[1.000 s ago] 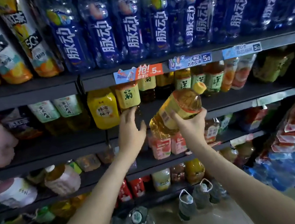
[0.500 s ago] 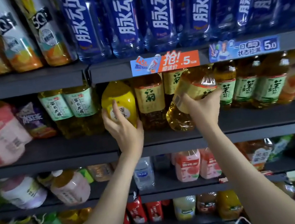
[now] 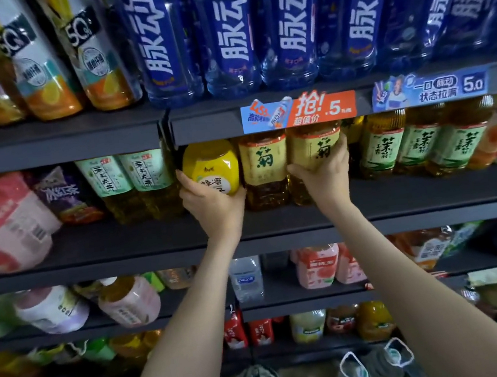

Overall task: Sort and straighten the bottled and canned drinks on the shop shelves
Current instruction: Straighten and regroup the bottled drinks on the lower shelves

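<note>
Carries a row of blue-labelled bottles (image 3: 231, 31) on the top shelf (image 3: 59, 144). Bears, upright on the middle shelf (image 3: 120, 238), a yellow bottle (image 3: 208, 165), yellow-labelled tea bottles (image 3: 265, 166), then green-labelled tea bottles (image 3: 382, 147). Holds a water bottle (image 3: 247, 279) lower down.

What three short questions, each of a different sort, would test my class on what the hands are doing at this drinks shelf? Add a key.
1. True or false: the left hand is empty.
2. What does the right hand grip? A) a yellow-label tea bottle B) a green-label bottle C) a pink bottle
3. Fill in: the blue bottles stand on the shelf ___ the hands.

Key: 1 false, it grips the yellow bottle; 2 A; 3 above.
</note>
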Demonstrator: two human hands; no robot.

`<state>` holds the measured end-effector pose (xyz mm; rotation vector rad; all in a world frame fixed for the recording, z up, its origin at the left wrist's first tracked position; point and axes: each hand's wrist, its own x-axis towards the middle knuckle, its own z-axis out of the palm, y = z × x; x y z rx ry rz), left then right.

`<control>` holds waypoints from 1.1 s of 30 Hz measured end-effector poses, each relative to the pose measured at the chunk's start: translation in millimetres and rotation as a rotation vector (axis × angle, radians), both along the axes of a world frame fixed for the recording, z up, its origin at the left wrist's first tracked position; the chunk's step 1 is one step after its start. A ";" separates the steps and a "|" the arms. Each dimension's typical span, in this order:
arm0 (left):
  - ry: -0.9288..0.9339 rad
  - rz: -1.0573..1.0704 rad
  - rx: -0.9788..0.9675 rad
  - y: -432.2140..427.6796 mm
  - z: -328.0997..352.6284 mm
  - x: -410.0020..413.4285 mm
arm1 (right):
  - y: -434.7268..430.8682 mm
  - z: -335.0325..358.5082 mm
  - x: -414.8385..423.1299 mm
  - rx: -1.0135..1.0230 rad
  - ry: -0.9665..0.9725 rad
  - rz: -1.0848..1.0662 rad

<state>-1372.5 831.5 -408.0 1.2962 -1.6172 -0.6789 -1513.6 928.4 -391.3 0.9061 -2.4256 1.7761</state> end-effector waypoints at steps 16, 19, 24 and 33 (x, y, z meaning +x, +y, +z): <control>-0.168 -0.218 0.384 119.2 62.1 181.5 | 77.2 48.3 194.3 0.270 -0.707 0.897; -0.161 -0.126 0.435 140.3 73.9 221.3 | 73.9 54.7 232.5 0.372 -0.631 0.868; -0.264 -0.079 0.440 148.7 98.1 297.1 | 68.7 69.4 302.2 0.332 -0.687 0.913; 0.461 -0.281 0.873 99.1 128.2 464.0 | 11.2 101.5 417.5 0.306 -0.985 1.129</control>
